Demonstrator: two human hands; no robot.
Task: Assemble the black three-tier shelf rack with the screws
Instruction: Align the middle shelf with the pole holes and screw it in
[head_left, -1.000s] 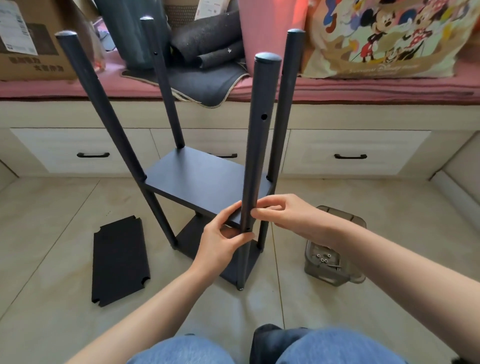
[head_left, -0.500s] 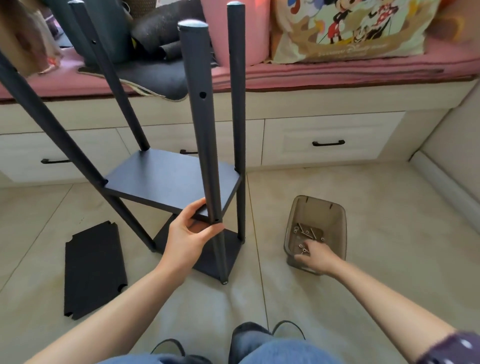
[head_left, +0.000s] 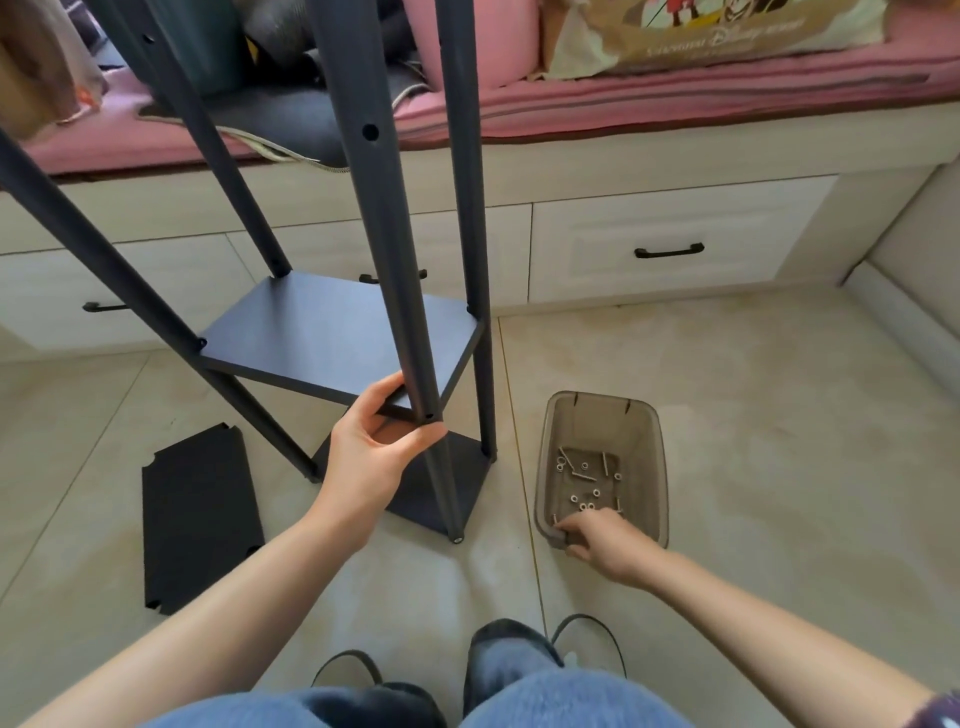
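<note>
A: One screw is what this step needs, I'd say. The right hand is down at the near rim of the smoky plastic bin, just right of the rack's near post, fingers curled in among the loose screws. I cannot tell whether it has pinched one yet.

B: And the left hand?

A: It grips the near corner of the middle shelf, thumb under, fingers over the top, pressing that corner against the near post right at the open screw hole.

B: So the trick is keeping that hole lined up?

A: I think so. Hold the shelf level and tight to the post while the screw comes over; if the corner sags, the thread likely won't catch.

B: What sits beyond?

A: The bottom shelf is already fixed low between the posts. The third shelf panel lies flat on the floor tiles, left of the rack, still waiting. A higher hole on the near post looks meant for it.

B: Then start the screw by hand?

A: Yes, straight in, gently.
</note>
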